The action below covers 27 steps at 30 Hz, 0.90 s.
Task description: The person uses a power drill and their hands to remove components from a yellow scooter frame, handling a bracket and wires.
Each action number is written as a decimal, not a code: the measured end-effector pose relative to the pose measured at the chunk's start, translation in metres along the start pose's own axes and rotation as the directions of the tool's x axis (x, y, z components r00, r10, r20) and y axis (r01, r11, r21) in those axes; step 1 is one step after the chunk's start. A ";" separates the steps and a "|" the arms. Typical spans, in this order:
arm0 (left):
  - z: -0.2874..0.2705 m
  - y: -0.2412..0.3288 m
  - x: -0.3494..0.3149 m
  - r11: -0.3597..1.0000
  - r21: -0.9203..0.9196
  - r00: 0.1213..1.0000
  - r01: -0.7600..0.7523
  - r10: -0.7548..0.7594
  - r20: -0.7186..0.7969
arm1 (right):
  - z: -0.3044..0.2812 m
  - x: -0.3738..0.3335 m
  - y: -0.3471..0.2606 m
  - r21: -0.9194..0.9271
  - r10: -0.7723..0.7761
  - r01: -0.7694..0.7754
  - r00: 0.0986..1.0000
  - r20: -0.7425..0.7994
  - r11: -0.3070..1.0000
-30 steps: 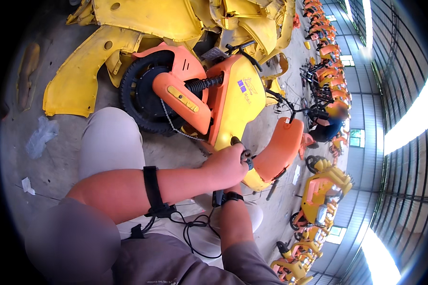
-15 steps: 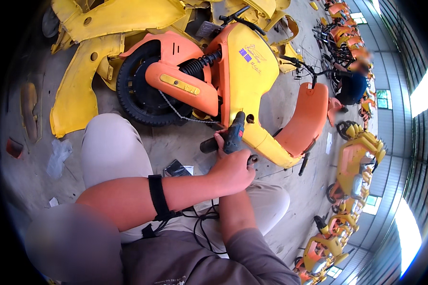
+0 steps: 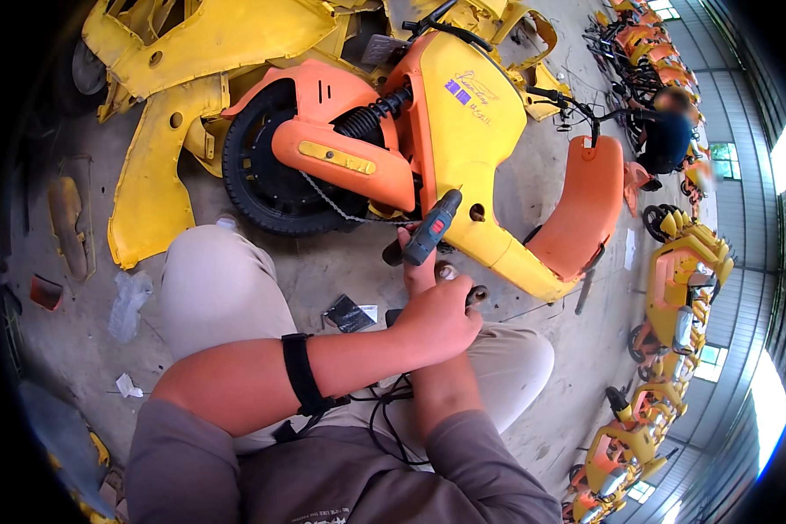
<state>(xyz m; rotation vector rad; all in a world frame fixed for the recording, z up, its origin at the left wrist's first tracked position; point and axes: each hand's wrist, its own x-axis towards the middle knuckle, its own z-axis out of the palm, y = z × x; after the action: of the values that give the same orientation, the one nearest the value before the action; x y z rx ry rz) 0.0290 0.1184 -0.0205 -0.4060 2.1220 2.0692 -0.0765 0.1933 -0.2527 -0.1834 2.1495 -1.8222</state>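
Observation:
An orange and yellow scooter (image 3: 476, 113) lies on its side in front of me, its black rear wheel (image 3: 271, 166) at the left. My right hand (image 3: 417, 269), reaching from under my left forearm, grips a grey-blue cordless drill (image 3: 431, 230). The drill's thin bit points up over the yellow body panel, near a round hole; whether it touches is unclear. My left hand (image 3: 441, 319) is crossed over my right arm, closed around a dark cylindrical tool (image 3: 478, 297) with a round hollow end. Most of that tool is hidden by the fist.
Yellow body panels (image 3: 227, 39) are piled at the far left. On the floor are a clear plastic bag (image 3: 129, 304), a black packet (image 3: 349, 313) and a red piece (image 3: 46, 293). Rows of scooters (image 3: 686, 288) stand along the right, where a person (image 3: 668, 140) is crouching.
My view has shifted slightly, moving the scooter rightward in it. The drill has tilted further right, and its bit now shows. My left hand sits a little farther from the drill.

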 end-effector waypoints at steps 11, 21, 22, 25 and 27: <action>0.003 -0.005 -0.004 1.000 -0.006 0.999 -0.011 0.011 -0.040 | 0.001 0.021 -0.014 0.146 -0.017 0.007 0.998 0.065 0.989; 0.001 0.000 -0.006 0.998 -0.053 0.999 0.034 -0.033 0.014 | -0.015 0.055 -0.042 0.302 0.109 -0.135 0.989 0.101 0.944; 0.000 0.001 -0.006 0.998 -0.048 1.000 0.030 -0.030 0.010 | -0.018 0.060 -0.043 0.310 0.120 -0.148 0.987 0.106 0.939; -0.003 0.003 -0.007 0.998 -0.001 0.997 0.066 -0.066 0.037 | -0.025 0.069 -0.055 0.351 0.175 -0.190 0.982 0.074 0.917; -0.004 0.000 -0.008 0.999 -0.004 0.998 0.045 -0.044 0.042 | -0.028 0.070 -0.066 0.343 0.208 -0.211 0.977 0.046 0.915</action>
<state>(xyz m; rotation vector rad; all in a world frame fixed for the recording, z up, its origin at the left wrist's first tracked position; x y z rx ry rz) 0.0376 0.1148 -0.0182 -0.4032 2.0654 2.0411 -0.1580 0.1869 -0.1956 0.1173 1.7257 -2.0241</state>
